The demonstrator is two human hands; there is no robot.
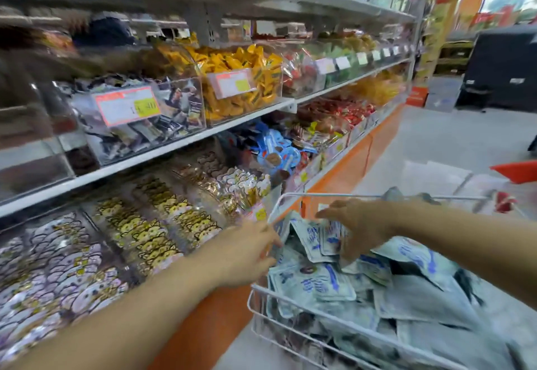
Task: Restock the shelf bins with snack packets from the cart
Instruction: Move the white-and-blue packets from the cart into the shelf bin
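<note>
Pale-blue snack packets fill the wire cart.
Right hand clutches a sheaf, fingers curled; left hand at the left rim, fingers loosely spread. Likely light, slick: grip sealed edges.

Bright, even indoor light; shadows are soft and faint. A pale, washed-out patch fills the upper right corner. Heavy motion blur streaks the shelf bins at upper left; price labels are unreadable. The left hand, right hand and snack packets at lower centre look soft. Faint glare marks the clear bin fronts. Shelf edges curve toward the frame edges.
</note>
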